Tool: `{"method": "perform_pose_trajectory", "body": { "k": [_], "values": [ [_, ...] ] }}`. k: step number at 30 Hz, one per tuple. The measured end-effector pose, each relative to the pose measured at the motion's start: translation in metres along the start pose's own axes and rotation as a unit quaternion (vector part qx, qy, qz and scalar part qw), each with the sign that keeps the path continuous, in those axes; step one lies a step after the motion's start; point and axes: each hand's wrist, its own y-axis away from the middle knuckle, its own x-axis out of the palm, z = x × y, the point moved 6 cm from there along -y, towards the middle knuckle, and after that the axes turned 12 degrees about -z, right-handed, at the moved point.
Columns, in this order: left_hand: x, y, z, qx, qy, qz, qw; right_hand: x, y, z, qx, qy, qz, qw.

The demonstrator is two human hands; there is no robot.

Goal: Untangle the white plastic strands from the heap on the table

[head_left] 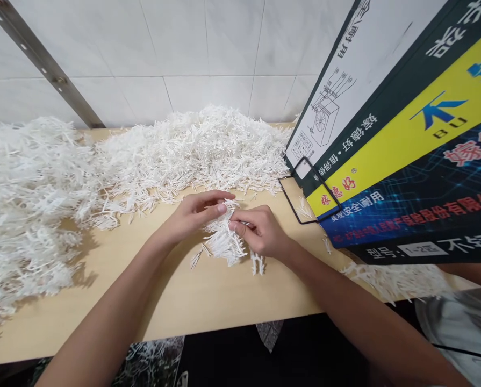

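Note:
Near the middle of the table, my left hand (pixel 198 213) closes its thumb and fingers on the upper end of a bunch of thin white plastic sprigs (pixel 227 243). My right hand (pixel 263 231) is curled, its thumb and forefinger pinched against the right side of the same bunch. Exactly what lies between those fingertips is partly hidden. Just below my right hand shows a small branched white sprig (pixel 257 263); whether it hangs or lies on the wood, I cannot tell. Some loose thin white sticks (pixel 199 257) lie left of the bunch.
A large heap of white sprigs (pixel 212 145) lies along the tiled wall (pixel 208 48), with another pile (pixel 26 215) at left. At right stands a big printed box (pixel 385 150) with a black wire frame (pixel 298 208) at its corner. Behind it, another person's arm (pixel 472 275) shows.

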Motion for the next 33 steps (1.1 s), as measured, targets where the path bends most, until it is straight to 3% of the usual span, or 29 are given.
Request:
{"method": "perform_pose_trajectory", "body": {
  "k": [3,6,14,16,19,21,24,28,33],
  "values": [
    [0.004,0.000,0.003,-0.014,0.006,0.052,0.999,0.009,0.008,0.001,-0.064,0.053,-0.001,0.997],
    [-0.003,-0.001,0.004,-0.005,0.000,0.065,0.998,0.014,0.013,0.000,-0.093,0.093,0.010,0.991],
    [-0.013,0.002,0.002,0.034,-0.075,0.166,0.983,0.006,0.010,-0.009,-0.013,0.049,0.039,0.998],
    [-0.015,0.000,0.004,0.052,-0.073,0.133,0.987,0.007,0.009,-0.009,-0.004,0.048,0.049,0.998],
    [-0.020,-0.006,0.013,0.031,-0.019,0.003,0.999,0.008,0.007,-0.011,0.014,0.053,0.045,0.997],
    [-0.022,-0.008,0.023,-0.002,0.048,-0.094,0.994,0.010,0.006,-0.012,0.021,0.062,0.046,0.997],
    [-0.017,-0.007,0.033,-0.031,0.117,-0.182,0.976,0.012,0.006,-0.011,0.009,0.080,0.039,0.996],
    [-0.011,-0.003,0.032,-0.026,0.103,-0.222,0.969,0.008,0.008,0.000,-0.070,0.120,-0.026,0.990],
    [-0.009,0.002,0.029,-0.030,0.065,-0.218,0.973,0.006,0.013,0.016,-0.189,0.165,-0.076,0.965]
  ]
}}
